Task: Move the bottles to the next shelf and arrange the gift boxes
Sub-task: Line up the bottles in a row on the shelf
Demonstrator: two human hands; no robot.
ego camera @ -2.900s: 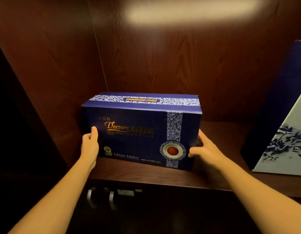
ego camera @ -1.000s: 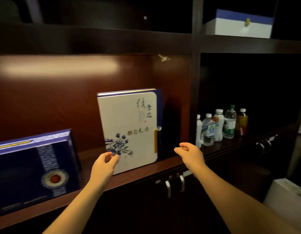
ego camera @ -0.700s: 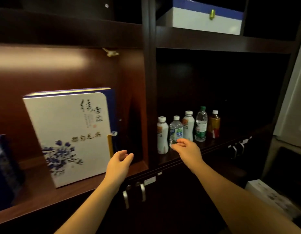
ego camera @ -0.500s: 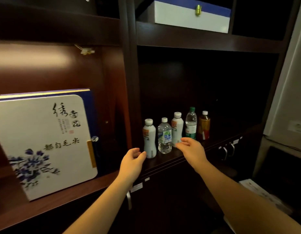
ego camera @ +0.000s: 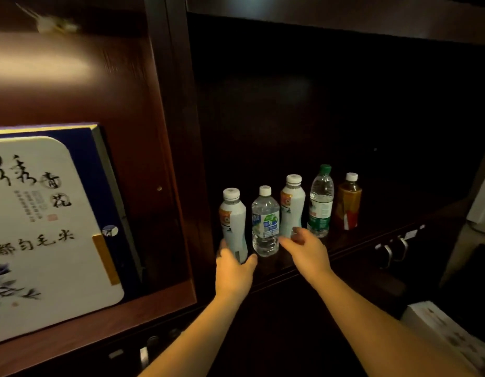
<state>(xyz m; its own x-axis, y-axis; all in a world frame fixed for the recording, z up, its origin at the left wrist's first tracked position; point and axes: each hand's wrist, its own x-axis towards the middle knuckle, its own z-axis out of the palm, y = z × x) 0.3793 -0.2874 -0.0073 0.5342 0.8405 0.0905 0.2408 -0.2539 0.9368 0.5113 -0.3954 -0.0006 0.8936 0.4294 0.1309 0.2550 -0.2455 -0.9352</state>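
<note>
Several bottles stand in a row on the dark right shelf [ego camera: 371, 235]: a white bottle [ego camera: 233, 221], a clear water bottle [ego camera: 265, 224], a second white bottle [ego camera: 292, 208], a green-capped bottle [ego camera: 320, 202] and an amber tea bottle [ego camera: 348, 205]. My left hand [ego camera: 234, 270] is open, its thumb and fingers on either side of the first white bottle's base. My right hand [ego camera: 308, 250] hovers open just in front of the second white bottle. A white gift box with blue flowers [ego camera: 42, 235] stands upright in the left, lit compartment.
A dark vertical divider [ego camera: 181, 148] separates the two compartments. Metal cabinet handles [ego camera: 395, 248] sit below the right shelf, and others [ego camera: 143, 352] below the left one. A white carton [ego camera: 448, 333] lies on the floor at the lower right.
My view swung right from the blue gift box to the bottle shelf. Both hands moved forward to the bottles; the left hand now brackets the first white bottle's base.
</note>
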